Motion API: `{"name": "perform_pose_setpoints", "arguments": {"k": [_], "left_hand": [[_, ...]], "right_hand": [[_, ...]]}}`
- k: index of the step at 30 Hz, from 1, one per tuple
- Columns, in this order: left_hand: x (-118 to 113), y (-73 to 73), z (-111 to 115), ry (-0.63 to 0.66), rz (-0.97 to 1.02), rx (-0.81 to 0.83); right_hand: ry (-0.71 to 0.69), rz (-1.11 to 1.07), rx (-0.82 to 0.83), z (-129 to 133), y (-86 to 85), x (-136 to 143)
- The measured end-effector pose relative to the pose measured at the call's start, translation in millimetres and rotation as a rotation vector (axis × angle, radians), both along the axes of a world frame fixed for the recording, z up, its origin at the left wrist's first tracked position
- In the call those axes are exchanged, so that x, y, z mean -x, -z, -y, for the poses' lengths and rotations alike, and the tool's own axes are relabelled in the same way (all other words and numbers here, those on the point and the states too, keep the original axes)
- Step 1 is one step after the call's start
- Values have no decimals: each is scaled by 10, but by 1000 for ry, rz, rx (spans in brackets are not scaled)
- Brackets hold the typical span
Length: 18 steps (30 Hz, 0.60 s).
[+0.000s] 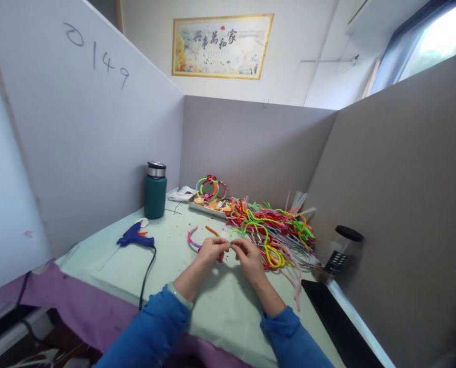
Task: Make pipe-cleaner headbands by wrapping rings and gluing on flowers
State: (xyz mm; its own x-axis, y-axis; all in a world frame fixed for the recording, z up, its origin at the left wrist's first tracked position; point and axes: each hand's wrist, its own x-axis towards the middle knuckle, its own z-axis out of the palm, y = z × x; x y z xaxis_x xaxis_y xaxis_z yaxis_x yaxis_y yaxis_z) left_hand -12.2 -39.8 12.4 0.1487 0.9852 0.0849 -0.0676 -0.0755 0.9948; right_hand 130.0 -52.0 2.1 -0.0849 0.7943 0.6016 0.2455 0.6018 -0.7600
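Over the middle of the table, my left hand [213,249] and my right hand [248,255] meet fingertip to fingertip. Both are closed in a pinch on a small green pipe cleaner [231,244], mostly covered by the fingers. Just beyond my left hand lie a curved pink and purple pipe cleaner piece [190,238] and a short orange piece [211,231]; whether either joins what I hold, I cannot tell. A big tangled heap of pipe cleaners [273,220] in many colours spreads behind and right of my right hand, with a yellow coil [274,256] close to it.
A blue glue gun [136,235] with a black cord lies left, before a green bottle [155,191]. At the back, a metal tray [208,209] holds small pieces beside colourful rings [211,188]. A black-lidded jar [342,250] and black slab [335,322] stand right. Grey partitions enclose the table.
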Motion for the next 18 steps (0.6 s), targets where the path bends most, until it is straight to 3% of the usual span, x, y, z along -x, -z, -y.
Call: {"name": "perform_pose_setpoints", "arguments": {"k": [9,13,15,18], "left_hand": [[-23,-27,64,-180,-276,-225],[102,-113,134,-304,-435,-367],[250,-163,148,-359,-438,-404],[573,-243,161,-479,-357,-367]], "right_hand": [[22,-63,187,-58,38,-25],[-32,15,218,-79,-106,85],[-53,113,155,-90,-252,245],[-21,262,-128,-129,-484,590]]}}
